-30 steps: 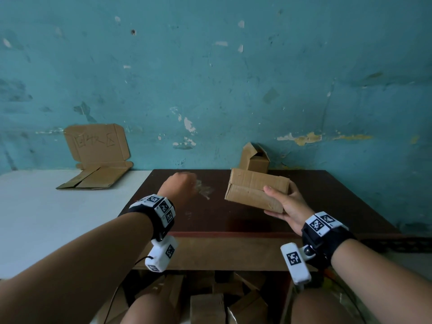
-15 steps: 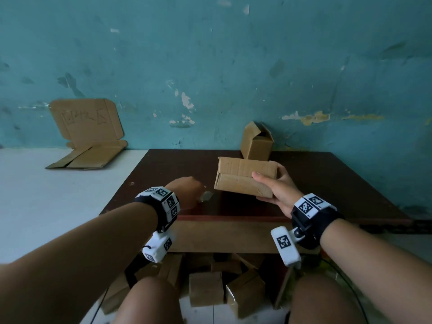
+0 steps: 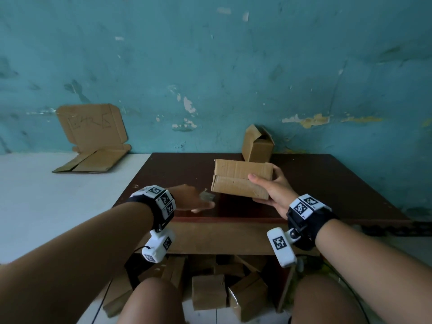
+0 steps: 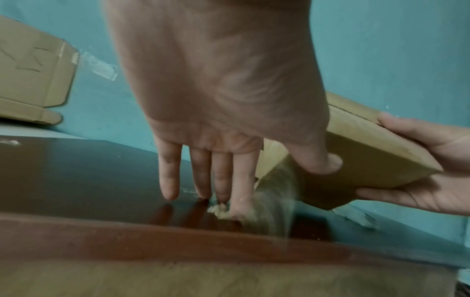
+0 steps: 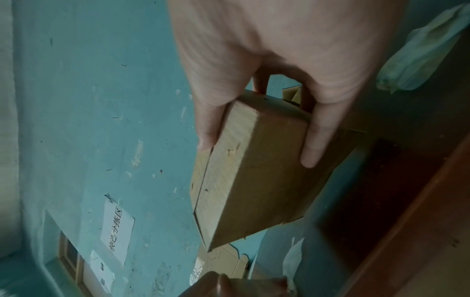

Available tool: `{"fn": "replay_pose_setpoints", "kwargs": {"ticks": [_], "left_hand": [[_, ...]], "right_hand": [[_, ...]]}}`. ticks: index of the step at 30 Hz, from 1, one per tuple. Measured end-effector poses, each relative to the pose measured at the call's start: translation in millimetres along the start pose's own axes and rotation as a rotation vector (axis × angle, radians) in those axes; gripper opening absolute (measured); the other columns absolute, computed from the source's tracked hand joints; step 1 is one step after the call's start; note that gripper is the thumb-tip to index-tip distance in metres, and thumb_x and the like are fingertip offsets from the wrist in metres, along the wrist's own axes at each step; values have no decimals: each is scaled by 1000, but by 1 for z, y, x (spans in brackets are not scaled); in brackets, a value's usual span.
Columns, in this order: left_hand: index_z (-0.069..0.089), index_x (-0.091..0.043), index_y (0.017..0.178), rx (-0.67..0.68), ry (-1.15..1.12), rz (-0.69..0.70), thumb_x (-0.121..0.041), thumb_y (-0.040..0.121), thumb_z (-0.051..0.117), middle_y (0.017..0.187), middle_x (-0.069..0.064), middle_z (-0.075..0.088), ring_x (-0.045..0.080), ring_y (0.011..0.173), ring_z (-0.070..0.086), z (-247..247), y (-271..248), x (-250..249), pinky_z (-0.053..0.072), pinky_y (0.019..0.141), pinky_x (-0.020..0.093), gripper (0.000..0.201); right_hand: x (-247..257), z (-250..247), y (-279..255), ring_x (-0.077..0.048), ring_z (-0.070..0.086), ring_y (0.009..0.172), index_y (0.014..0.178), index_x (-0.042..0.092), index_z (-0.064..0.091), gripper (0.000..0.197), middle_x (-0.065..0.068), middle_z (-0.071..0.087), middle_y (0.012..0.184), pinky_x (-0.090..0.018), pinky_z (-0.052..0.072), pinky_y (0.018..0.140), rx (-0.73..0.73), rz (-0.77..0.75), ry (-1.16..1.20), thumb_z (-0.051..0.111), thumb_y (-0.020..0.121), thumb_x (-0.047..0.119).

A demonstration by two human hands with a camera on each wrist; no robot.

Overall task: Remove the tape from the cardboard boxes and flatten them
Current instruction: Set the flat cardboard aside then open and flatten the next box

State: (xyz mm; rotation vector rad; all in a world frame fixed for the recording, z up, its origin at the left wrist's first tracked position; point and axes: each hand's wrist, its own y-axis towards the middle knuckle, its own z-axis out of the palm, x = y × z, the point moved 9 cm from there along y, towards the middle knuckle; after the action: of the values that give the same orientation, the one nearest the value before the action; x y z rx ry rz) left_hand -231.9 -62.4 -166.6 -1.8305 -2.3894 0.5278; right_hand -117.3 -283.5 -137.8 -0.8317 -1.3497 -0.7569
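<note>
The right hand (image 3: pixel 272 191) is gripping the small brown cardboard box (image 3: pixel 242 178) lengthwise just right of the open, tape-shedding left hand (image 3: pixel 190 198).

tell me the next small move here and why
Probably bring the left hand back to the cardboard box to start opening its flaps. The left fingers are straight, with the wad of tape at their tips at the table's near edge, apparently just released. The right hand grips the box, seemingly untaped but not yet flattened.
</note>
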Motion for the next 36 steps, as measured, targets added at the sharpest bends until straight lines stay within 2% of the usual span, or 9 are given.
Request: {"fn": "replay_pose_setpoints", "kwargs": {"ticks": [4, 7, 9, 12, 17, 23, 27, 33, 36], "left_hand": [[73, -32, 79, 93, -158, -57, -101, 56, 36, 111, -3, 70, 18, 108, 62, 7, -9, 10, 42, 106, 44, 81], [69, -19, 109, -80, -232, 1, -61, 82, 61, 110, -1, 68, 21, 101, 64, -19, -15, 7, 50, 89, 36, 50], [56, -16, 132, -243, -456, 22, -23, 87, 71, 123, 2, 62, 23, 105, 64, -44, -19, 9, 56, 88, 38, 48], [51, -8, 134, -339, -813, 73, 7, 89, 57, 124, 10, 61, 28, 101, 64, -67, -30, 1, 58, 78, 38, 48], [59, -6, 128, -506, -1064, 97, -1, 97, 47, 114, 12, 66, 25, 93, 67, -93, -46, -15, 60, 74, 38, 34], [62, -7, 130, -460, -1144, 176, -9, 93, 61, 123, 12, 69, 30, 109, 69, -96, -58, -23, 57, 95, 48, 38], [72, -20, 113, -430, -1177, 237, 5, 90, 56, 113, 6, 76, 25, 106, 72, -97, -66, -28, 57, 94, 40, 38], [71, -19, 115, -493, -1034, 211, -33, 83, 78, 108, 1, 77, 20, 102, 72, -102, -72, -32, 57, 93, 36, 36], [69, -16, 114, -655, -969, 135, -19, 83, 79, 101, -1, 74, 18, 97, 70, -109, -73, -31, 56, 80, 28, 32]], "right_hand": [[5, 7, 0, -24, 59, 115, 142, 36, 40, 80, 0, 56, 128, -52, 59, 90, 18, -10, 6, 85, 77, 28], [9, 10, -2, -25, 59, 116, 142, 38, 40, 82, 0, 56, 129, -52, 59, 90, 18, -29, 9, 87, 75, 29], [13, 12, -3, -24, 58, 117, 144, 39, 38, 84, 1, 56, 129, -52, 59, 90, 11, -50, 16, 87, 75, 29], [16, 20, -6, -23, 59, 117, 143, 39, 38, 86, 2, 58, 129, -51, 58, 92, 30, -44, 37, 87, 73, 32], [22, 38, -15, -23, 61, 120, 125, 30, 58, 58, -1, 66, 128, -52, 56, 96, 57, -9, 117, 84, 74, 41], [37, 34, -27, -21, 58, 123, 113, 31, 65, 58, 1, 68, 125, -50, 49, 105, 53, -42, 110, 84, 62, 48], [49, 37, -32, -21, 62, 122, 117, 26, 67, 89, 0, 74, 119, -47, 38, 116, 78, -109, 27, 96, 37, 52], [56, 39, -35, -25, 59, 122, 130, 32, 58, 50, -3, 67, 129, -49, 41, 112, 92, -114, 110, 73, 87, 11], [60, 42, -36, -22, 61, 117, 134, 34, 54, 48, -4, 64, 130, -46, 45, 109, 30, -137, 210, 61, 95, 7]]}}
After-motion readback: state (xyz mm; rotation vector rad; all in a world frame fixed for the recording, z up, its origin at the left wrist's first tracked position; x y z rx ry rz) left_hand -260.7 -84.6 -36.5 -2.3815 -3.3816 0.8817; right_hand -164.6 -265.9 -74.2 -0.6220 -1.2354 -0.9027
